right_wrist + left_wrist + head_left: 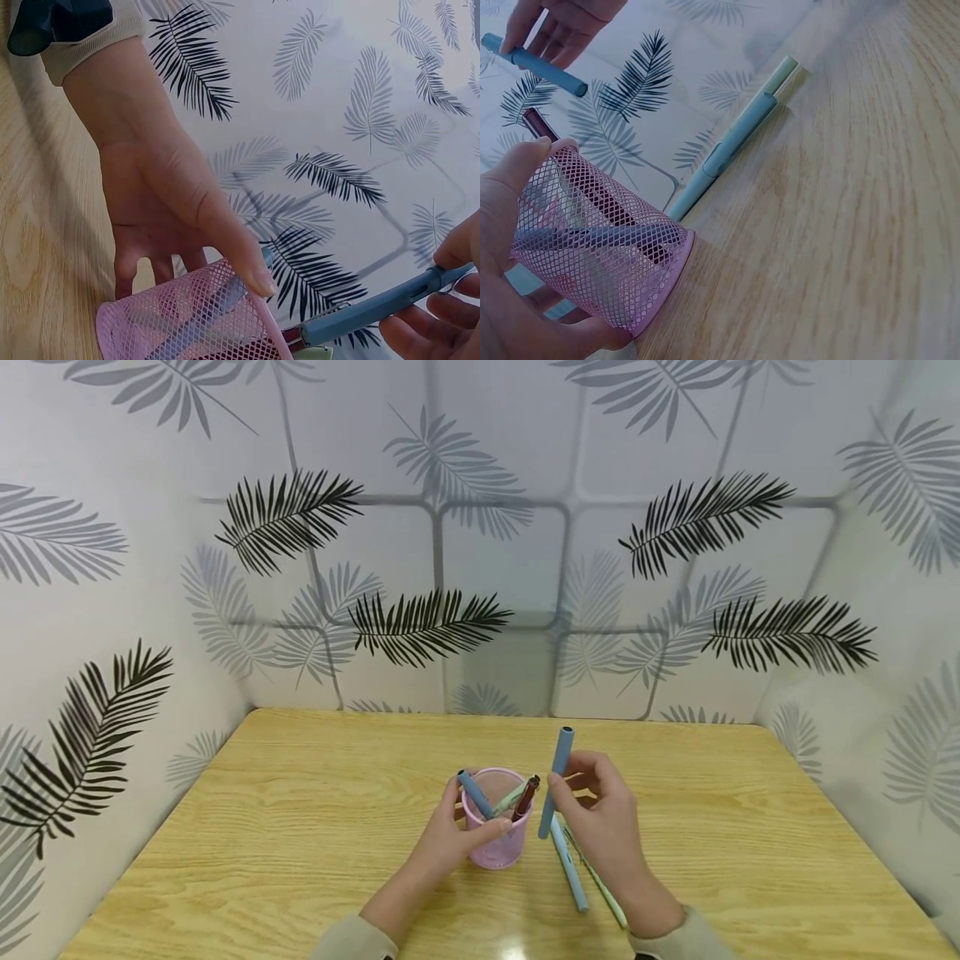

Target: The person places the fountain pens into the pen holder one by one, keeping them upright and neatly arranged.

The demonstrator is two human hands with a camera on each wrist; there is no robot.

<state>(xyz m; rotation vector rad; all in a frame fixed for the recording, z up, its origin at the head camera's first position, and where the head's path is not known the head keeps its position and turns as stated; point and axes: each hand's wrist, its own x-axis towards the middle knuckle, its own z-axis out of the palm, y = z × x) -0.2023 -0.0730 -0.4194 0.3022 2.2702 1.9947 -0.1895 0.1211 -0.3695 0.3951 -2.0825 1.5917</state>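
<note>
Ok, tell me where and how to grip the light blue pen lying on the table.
Pinch the light blue pen crosswise toward its near end, probably from above: it lies flat, and the gap to the green pen widens there.

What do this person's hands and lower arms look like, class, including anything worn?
The left hand and right hand are ungloved. The left sleeve and right sleeve are light beige. A black device sits at the left cuff.
</note>
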